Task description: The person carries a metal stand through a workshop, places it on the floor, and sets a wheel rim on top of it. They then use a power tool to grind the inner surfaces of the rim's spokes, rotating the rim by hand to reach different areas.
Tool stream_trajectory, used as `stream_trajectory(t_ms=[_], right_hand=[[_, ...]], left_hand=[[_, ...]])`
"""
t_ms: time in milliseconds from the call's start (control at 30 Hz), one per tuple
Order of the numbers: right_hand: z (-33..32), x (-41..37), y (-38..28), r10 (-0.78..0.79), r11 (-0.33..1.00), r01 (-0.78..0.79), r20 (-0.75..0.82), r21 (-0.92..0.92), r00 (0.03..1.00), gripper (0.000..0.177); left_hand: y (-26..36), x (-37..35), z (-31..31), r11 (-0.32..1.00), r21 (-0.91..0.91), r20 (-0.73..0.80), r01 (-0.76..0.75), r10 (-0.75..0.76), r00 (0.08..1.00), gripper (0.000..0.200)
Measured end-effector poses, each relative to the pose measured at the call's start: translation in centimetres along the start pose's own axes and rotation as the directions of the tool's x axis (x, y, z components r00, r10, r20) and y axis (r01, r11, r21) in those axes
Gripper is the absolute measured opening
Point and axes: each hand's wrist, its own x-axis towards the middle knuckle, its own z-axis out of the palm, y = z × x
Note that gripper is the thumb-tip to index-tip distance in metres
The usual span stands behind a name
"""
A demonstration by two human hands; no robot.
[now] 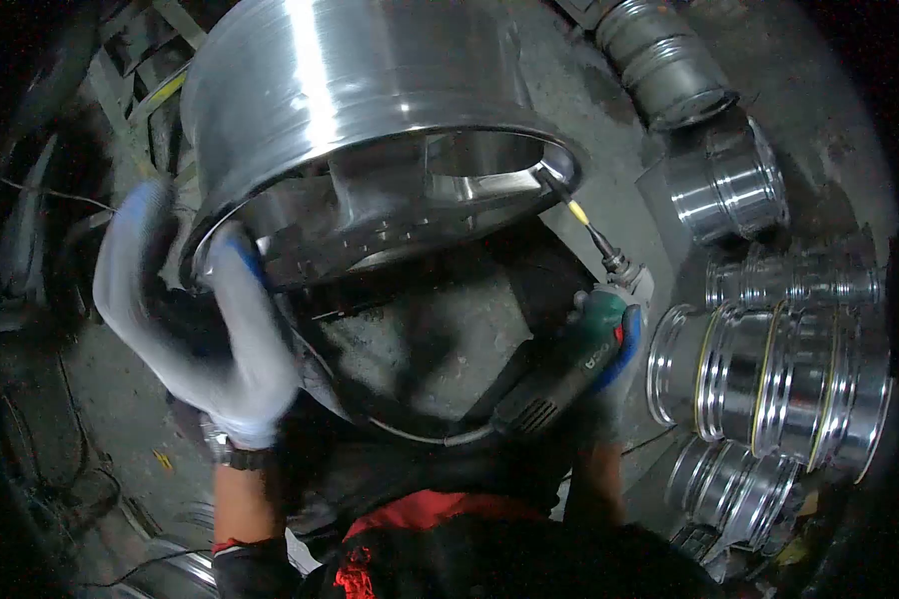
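Wheel [360,80] is up front, far side of the work area from the wearer — tilted, open face toward the body, spokes [380,185] visible inside the near lip.

Right hand [624,351]: gloved, fingers closed round the grinder [559,371]. Grinder slants up and away, nose toward the wheel. Its bit [578,213], with a yellow band, reaches the right end of the wheel's near lip; tip is at the inner edge there. Contact or hairline gap — can't tell.

Left hand [185,354]: gloved, motion-blurred, at the left end of the same lip. Thumb and fingers wide apart, nothing gripped between them. Thumb tip overlaps the lip in view; can't tell if it presses on it. Watch [232,451] on that wrist.

Cable [410,433] leaves the rear of the grinder and curves left in front of the wearer's body. Dark stand [539,270] sits below the wheel's right half; how the two meet is hidden.

Floor [449,349] is grey. Along its right edge: finished-looking rims [769,384] on their sides, packed in rows. Toward its far right corner: a duller drum-like piece [664,70], with a shiny rim [734,190] nearer. Far left corner: metal bars [120,80], jumbled. Yellow scrap [163,459] lies left of the watch.
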Motion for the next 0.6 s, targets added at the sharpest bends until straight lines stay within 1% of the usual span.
stream_trajectory(t_ms=[33, 100, 133, 200, 233, 267, 333, 367, 433, 467, 533, 567, 600], right_hand=[[0.3, 0.1, 0.0, -0.016, 0.999, 0.016, 0.016, -0.037, 1.0, 0.05], [1.3, -0.1, -0.2, -0.003, 1.0, 0.003, -0.014, -0.014, 1.0, 0.049], [1.5, -0.2, -0.2, 0.014, 1.0, -0.013, -0.036, 0.005, 0.999, 0.049], [1.4, 0.1, 0.0, -0.002, 1.0, 0.002, -0.046, -0.015, 0.999, 0.048], [1.3, 0.3, -0.1, -0.018, 0.999, 0.016, -0.044, -0.035, 0.999, 0.048], [1.0, 0.5, -0.1, -0.021, 0.999, 0.02, -0.045, -0.041, 0.999, 0.048], [0.3, 0.9, 0.1, -0.057, 0.996, 0.058, 0.019, -0.063, 0.998, 0.046], [0.2, 1.1, 0.3, -0.056, 0.996, 0.057, 0.021, -0.068, 0.998, 0.046], [0.3, 1.3, 0.5, -0.136, 0.989, 0.138, 0.043, -0.056, 0.99, 0.046], [0.4, 1.2, 0.4, -0.135, 0.989, 0.138, 0.047, -0.06, 0.99, 0.046], [0.6, 0.7, 0.1, -0.149, 0.967, 0.157, 0.057, -0.2, 0.987, 0.046], [0.6, 0.7, 0.0, -0.149, 0.966, 0.158, 0.058, -0.204, 0.987, 0.046], [0.5, 0.8, 0.0, -0.117, 0.98, 0.129, 0.087, -0.149, 0.989, 0.046]], left_hand=[[-0.9, 0.2, -0.5, 0.998, -0.014, 0.058, 0.068, -0.067, 0.996, 0.042], [-3.0, -0.1, -1.8, 0.995, 0.057, 0.223, 0.086, -0.096, 0.97, 0.036], [-3.9, -0.3, -2.3, 0.995, 0.051, 0.232, 0.086, -0.096, 0.968, 0.036], [-5.6, -0.9, -2.9, 0.988, 0.127, 0.277, 0.088, -0.121, 0.953, 0.028], [-5.8, -1.0, -2.9, 0.988, 0.12, 0.277, 0.093, -0.123, 0.953, 0.028], [-5.9, -1.0, -3.0, 0.986, 0.154, 0.267, 0.068, -0.108, 0.958, 0.025], [-6.1, -1.0, -3.2, 0.98, 0.197, 0.258, 0.038, -0.089, 0.962, 0.019], [-6.1, -1.0, -3.3, 0.979, 0.198, 0.255, 0.044, -0.094, 0.962, 0.019], [-6.1, -1.0, -3.2, 0.981, 0.188, 0.254, 0.042, -0.09, 0.963, 0.018], [-6.1, -1.0, -3.2, 0.981, 0.19, 0.25, 0.046, -0.094, 0.964, 0.018], [-6.0, -1.1, -3.1, 0.979, 0.166, 0.253, 0.119, -0.159, 0.954, 0.018], [-5.9, -1.0, -3.1, 0.978, 0.166, 0.251, 0.123, -0.162, 0.954, 0.018], [-5.8, -0.8, -3.1, 0.979, 0.181, 0.26, 0.091, -0.137, 0.956, 0.017]])
